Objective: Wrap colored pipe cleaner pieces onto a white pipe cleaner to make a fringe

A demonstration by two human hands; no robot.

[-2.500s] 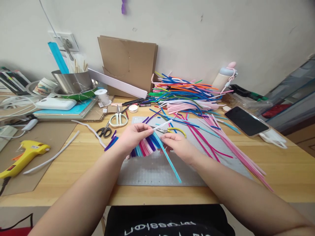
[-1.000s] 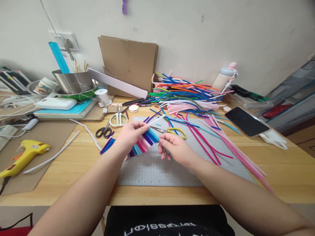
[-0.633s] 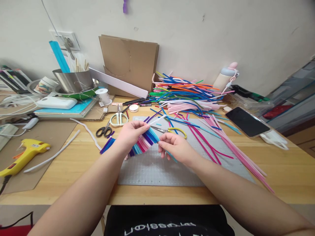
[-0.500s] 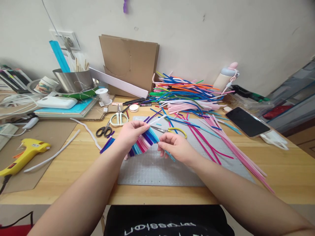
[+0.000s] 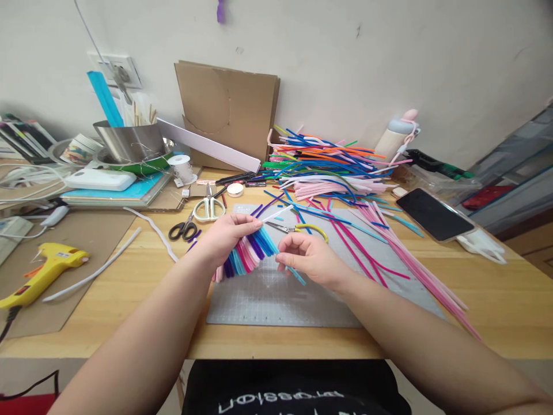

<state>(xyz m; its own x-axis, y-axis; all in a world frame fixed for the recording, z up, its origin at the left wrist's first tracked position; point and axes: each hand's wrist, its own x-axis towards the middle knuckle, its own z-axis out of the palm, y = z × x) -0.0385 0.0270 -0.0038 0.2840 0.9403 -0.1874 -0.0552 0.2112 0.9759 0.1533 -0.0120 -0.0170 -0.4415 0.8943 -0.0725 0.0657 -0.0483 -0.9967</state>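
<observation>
My left hand pinches the upper edge of a row of short pipe cleaners in blue, purple, pink and light blue, set side by side. A white pipe cleaner juts out to the right from under the left fingertips. At the row's right end, my right hand has thumb and fingers closed on a light blue pipe cleaner, whose end points down and right. Part of the row is hidden behind the left hand and wrist. Yellow-handled pliers lie just behind the right hand.
Beneath the hands is a grey cutting mat with loose pink pipe cleaners. White scissors and black scissors lie left. A yellow glue gun rests on cardboard. Behind are a pipe cleaner pile and a phone.
The row's left part has shifted, and the blue ends left of my left wrist are now mostly hidden. My right hand stays almost in place, still on the light blue pipe cleaner.
</observation>
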